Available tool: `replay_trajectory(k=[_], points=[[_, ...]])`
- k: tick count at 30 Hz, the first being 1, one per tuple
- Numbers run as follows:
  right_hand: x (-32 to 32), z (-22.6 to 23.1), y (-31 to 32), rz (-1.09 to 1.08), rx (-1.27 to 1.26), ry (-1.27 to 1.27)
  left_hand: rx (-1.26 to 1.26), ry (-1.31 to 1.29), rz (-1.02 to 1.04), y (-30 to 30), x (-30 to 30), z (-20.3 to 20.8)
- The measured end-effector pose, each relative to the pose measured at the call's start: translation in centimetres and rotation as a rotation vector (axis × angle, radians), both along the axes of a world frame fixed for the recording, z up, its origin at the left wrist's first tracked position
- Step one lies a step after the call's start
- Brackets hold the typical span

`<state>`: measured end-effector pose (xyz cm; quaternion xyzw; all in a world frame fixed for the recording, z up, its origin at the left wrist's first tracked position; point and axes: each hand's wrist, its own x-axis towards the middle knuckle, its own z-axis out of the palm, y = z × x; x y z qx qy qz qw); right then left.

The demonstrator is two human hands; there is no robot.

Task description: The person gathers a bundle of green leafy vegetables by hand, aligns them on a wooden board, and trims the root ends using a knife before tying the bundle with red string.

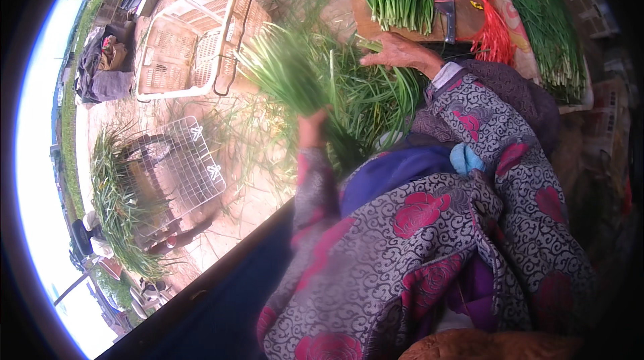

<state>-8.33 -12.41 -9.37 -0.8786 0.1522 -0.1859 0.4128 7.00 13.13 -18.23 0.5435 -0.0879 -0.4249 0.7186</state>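
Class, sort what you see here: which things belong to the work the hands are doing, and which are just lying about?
In the work:
left hand gripping a bunch of green chives
right hand on the chive pile
wooden board
cleaver

Lying about:
white plastic crate
wire basket
red ties

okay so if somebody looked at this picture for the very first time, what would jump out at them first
Most striking is the blurred bunch of green chives at centre, gripped by the left hand. Above it, the right hand rests on more chives beside a wooden cutting board with a cleaver and red ties. The grey, rose-patterned jacket fills the lower right.
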Motion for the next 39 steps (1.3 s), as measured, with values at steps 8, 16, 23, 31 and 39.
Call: replay_trajectory(k=[8, 16, 23, 31, 39], points=[[1.5, 6.7, 5.9, 0.194, 0.520, 0.149, -0.164, -0.013, -0.097, -0.7, -1.2, 1.5], [2.5, 6.8, -0.5, -0.135, 0.601, -0.032, -0.084, 0.052, -0.409, 1.1, -1.0, 4.8], [5.3, 6.2, 0.5, -0.104, 0.516, -0.039, -0.061, 0.182, -0.191, 2.2, -1.1, 3.2], [1.3, 6.6, -2.6, -0.216, 0.585, -0.285, -0.012, 0.159, 0.033, 5.8, 3.3, -2.7], [-0.8, 6.2, -5.9, -0.543, -0.070, -0.146, -0.117, 0.185, -0.005, 7.8, 5.8, -1.8]])
